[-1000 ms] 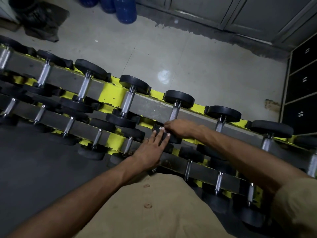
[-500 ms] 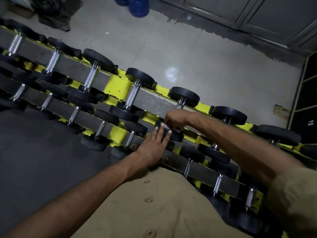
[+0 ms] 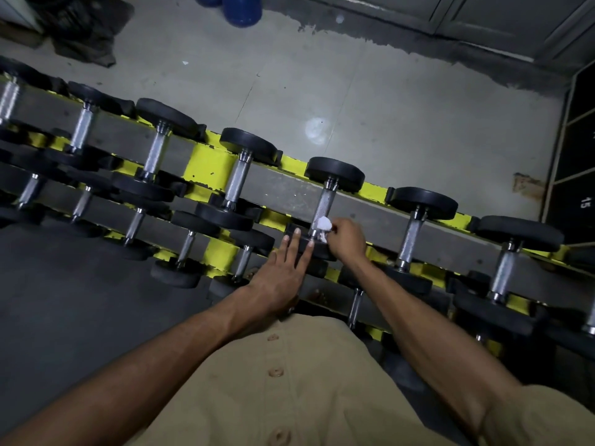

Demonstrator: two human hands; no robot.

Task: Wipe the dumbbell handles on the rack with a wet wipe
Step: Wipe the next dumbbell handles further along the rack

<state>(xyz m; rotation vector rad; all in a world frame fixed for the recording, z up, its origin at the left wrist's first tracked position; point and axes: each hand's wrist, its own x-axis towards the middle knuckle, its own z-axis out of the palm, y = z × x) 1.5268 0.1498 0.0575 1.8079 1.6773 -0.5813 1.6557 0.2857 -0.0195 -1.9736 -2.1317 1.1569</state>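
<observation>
Head view puts the rack [image 3: 209, 165] running from 10 o'clock to 4 o'clock across the floor. The dumbbell handle [image 3: 325, 197] being worked sits near centre on the upper tier.

My right hand [image 3: 347, 238] has its fingers curled, pinching a wet wipe [image 3: 323, 225] against the 6 o'clock end of that handle, beside the near head [image 3: 317, 249]. My left hand [image 3: 283, 278], at 7 o'clock from the right, lies flat with straight fingers, tips resting on that head.

I judge the wipe to be light, limp and damp; bunched as it is, it covers little, so I'd wrap it round the bar. The handle looks like knurled steel, stiff and grippy, likely to snag the wipe. The dumbbell should be heavy enough to sit tight while rubbed, and the bare bar between the heads is the place to grip.

Count: one wipe. The upper tier has seven handles in plain view and an eighth cut off at 4 o'clock. The lower tier shows at least six; my arms hide others.
</observation>
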